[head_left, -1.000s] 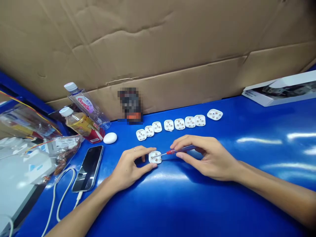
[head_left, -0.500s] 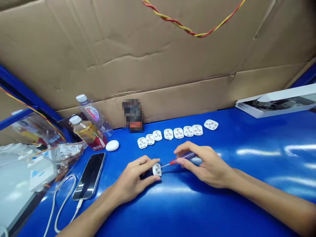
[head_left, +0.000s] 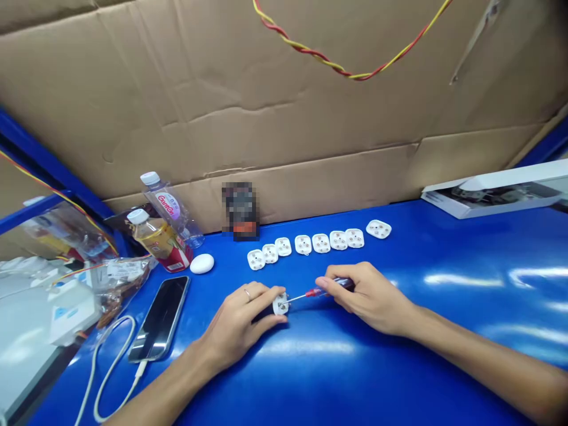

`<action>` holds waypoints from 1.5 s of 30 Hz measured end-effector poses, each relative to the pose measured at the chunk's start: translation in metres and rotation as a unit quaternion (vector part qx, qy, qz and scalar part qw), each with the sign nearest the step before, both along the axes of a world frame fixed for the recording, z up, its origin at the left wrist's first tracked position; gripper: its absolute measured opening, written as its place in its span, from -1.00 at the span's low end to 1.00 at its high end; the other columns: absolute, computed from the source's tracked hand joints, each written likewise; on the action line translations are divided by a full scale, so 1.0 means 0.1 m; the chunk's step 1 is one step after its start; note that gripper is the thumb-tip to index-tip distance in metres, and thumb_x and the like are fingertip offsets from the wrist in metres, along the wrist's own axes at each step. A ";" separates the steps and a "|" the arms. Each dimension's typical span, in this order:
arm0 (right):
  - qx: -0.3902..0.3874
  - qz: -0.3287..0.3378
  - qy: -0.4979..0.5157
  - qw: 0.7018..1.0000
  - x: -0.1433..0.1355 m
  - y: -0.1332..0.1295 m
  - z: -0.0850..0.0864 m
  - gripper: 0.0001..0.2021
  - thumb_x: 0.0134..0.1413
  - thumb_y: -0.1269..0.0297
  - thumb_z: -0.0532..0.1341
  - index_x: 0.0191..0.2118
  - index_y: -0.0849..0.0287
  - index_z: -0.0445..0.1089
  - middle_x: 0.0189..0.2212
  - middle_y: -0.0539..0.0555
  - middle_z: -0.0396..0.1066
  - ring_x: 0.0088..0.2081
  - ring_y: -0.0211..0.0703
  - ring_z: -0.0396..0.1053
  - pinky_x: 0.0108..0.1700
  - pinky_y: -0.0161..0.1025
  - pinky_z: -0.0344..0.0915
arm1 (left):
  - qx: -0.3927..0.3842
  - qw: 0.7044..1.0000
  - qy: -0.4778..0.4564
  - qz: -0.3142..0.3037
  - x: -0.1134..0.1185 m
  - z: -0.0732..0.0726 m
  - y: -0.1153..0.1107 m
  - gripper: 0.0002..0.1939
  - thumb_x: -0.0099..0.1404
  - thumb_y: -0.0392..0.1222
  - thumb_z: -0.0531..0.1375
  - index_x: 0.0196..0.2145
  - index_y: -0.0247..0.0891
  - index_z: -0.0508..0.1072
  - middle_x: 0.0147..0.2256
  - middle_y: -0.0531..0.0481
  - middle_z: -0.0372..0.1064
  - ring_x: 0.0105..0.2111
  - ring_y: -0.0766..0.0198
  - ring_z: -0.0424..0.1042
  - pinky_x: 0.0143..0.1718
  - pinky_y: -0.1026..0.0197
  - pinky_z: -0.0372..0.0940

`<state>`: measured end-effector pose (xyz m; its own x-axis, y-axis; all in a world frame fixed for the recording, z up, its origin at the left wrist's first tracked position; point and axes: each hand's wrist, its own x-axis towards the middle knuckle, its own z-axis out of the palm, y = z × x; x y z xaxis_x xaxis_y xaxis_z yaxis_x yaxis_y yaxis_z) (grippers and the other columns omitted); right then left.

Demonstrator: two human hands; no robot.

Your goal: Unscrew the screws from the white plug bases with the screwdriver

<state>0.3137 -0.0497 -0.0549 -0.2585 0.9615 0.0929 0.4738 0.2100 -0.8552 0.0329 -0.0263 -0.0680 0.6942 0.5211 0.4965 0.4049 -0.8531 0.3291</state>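
Evidently, the left hand [head_left: 239, 319] pinches the white part [head_left: 280, 306] between thumb and fingers, well in from the back edge of the table [head_left: 337, 378]; the right hand [head_left: 370, 299] grips a screwdriver [head_left: 314, 293], tip at the part. Judged light, stiff, possibly slippery; best held by opposite rims.
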 end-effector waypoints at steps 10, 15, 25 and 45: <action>-0.122 -0.018 0.069 0.990 -0.05 -0.03 0.03 -0.44 0.29 -0.26 0.20 -0.51 0.13 0.37 -0.68 -0.07 0.27 -0.62 -0.28 0.13 -0.51 -0.26 0.13 | 0.141 0.989 0.049 -0.008 0.02 0.03 -0.01 -0.62 0.57 -0.23 0.19 0.27 -0.33 0.35 -0.22 -0.15 0.56 -0.30 0.16 0.54 -0.20 0.13 0.52; -0.070 -0.006 0.056 0.996 -0.01 -0.04 0.02 -0.57 0.31 -0.15 0.23 -0.35 0.14 0.48 -0.56 -0.04 0.41 -0.55 -0.23 0.28 -0.50 -0.27 0.18 | 0.074 0.995 0.062 -0.008 0.00 -0.05 0.02 -0.56 0.58 -0.18 0.17 0.35 -0.21 0.31 -0.15 -0.14 0.54 -0.20 0.15 0.55 -0.14 0.14 0.54; 0.005 0.016 0.022 1.000 0.04 -0.03 0.02 -0.69 0.40 0.00 0.21 -0.21 0.09 0.56 -0.39 0.02 0.58 -0.37 -0.14 0.50 -0.34 -0.23 0.34 | -0.081 0.996 0.025 0.012 0.02 -0.04 0.02 -0.60 0.56 -0.07 0.21 0.27 -0.21 0.46 -0.11 -0.13 0.57 -0.15 0.17 0.57 -0.01 0.14 0.52; 0.182 0.000 -0.083 0.980 0.25 -0.11 0.09 -0.78 0.47 0.12 0.13 -0.20 0.02 0.46 -0.32 0.09 0.57 -0.38 -0.03 0.50 -0.32 -0.13 0.43 | -0.174 0.984 0.015 0.032 0.01 0.01 0.00 -0.58 0.53 -0.07 0.25 0.26 -0.23 0.49 -0.16 -0.09 0.55 -0.18 0.18 0.54 -0.04 0.16 0.47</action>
